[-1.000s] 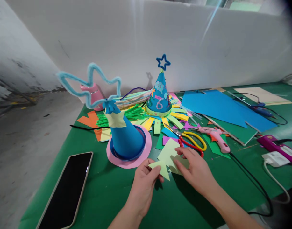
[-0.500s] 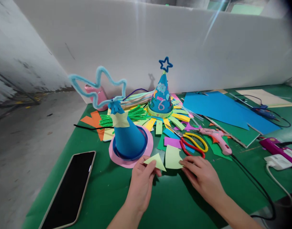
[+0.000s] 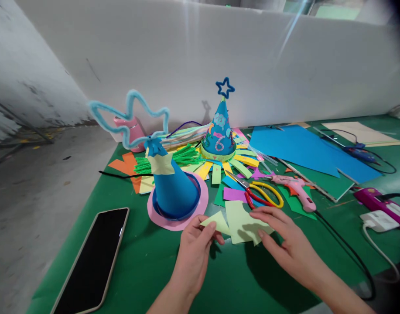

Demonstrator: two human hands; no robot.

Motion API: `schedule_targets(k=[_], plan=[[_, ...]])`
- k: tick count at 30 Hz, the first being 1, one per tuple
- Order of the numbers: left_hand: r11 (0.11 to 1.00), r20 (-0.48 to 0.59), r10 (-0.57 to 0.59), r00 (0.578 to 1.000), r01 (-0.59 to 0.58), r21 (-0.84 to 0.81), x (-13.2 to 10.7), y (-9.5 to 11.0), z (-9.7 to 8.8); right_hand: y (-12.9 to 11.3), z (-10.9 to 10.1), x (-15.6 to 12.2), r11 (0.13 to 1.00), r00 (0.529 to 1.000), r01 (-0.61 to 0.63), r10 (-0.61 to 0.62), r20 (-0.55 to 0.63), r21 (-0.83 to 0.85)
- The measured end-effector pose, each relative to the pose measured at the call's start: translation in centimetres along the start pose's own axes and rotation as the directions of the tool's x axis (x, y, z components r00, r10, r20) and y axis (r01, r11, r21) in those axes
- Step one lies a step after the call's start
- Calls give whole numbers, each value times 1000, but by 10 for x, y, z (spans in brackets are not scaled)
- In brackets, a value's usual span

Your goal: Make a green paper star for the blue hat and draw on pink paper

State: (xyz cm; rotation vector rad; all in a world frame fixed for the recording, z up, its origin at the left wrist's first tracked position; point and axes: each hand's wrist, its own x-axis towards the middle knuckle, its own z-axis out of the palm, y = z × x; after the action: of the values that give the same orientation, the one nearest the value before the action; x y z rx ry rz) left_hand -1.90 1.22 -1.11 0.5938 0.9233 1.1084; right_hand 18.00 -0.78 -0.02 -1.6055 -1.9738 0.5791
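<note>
My left hand (image 3: 197, 244) pinches a small pale green paper triangle (image 3: 217, 222) between thumb and fingers. Just to the right, a larger pale green sheet of paper (image 3: 239, 224) with a ragged edge lies on the table. My right hand (image 3: 286, 242) hovers at that sheet's right side with thumb and fingers apart; whether a fingertip touches it I cannot tell. Beyond my left hand stands a blue cone hat (image 3: 176, 194) with a pink brim, a pale green band and a light blue fuzzy star (image 3: 131, 115). Scissors (image 3: 263, 194) with red and yellow handles lie behind my right hand.
A phone (image 3: 91, 261) lies at left. A decorated blue party hat (image 3: 218, 131) with a 6 stands at the back. To the right are a pink glue gun (image 3: 296, 187) with its cord, blue sheets (image 3: 304, 148) and a white plug (image 3: 379, 220).
My right hand has opened away from the pale green sheet, and more of that sheet now shows at its right. My left hand still holds the triangle, nearly in place.
</note>
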Motion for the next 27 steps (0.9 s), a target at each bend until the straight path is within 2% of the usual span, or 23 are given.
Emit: schedule_targets(k=[2,4,6,13,16,19,22,24,25,27], plan=[[1000,5,-6,1000,5,10,-1,-1,1,-16,9,9,964,996,-82,74,40,255],[1000,7,-10,1000,10,24,-2,-1,1,-30,19,18,874,987,-159,127,101,458],[1000,4,-9,1000,9,27,-2,-2,1,-40,29,25,777,975,-218,154,157,591],[1000,-24,12,1000,-13,-26,1,-3,1,-49,49,30,560,958,-287,181,223,777],[999,-29,21,999,-22,-28,1,-4,2,-52,54,28,528,953,-302,179,244,793],[1000,-44,17,999,-18,-24,0,-4,2,-49,51,27,606,958,-287,188,217,742],[1000,-74,-13,997,12,-9,0,-4,2,-27,35,29,794,971,-222,232,55,566],[1000,-91,-26,995,26,5,0,-4,2,-2,21,33,932,961,-194,244,-133,307],[1000,-97,-28,995,29,10,-1,-3,3,11,14,35,968,955,-193,223,-198,158],[999,-106,-30,994,32,15,-1,-2,3,36,4,41,966,959,-215,181,-217,-146]])
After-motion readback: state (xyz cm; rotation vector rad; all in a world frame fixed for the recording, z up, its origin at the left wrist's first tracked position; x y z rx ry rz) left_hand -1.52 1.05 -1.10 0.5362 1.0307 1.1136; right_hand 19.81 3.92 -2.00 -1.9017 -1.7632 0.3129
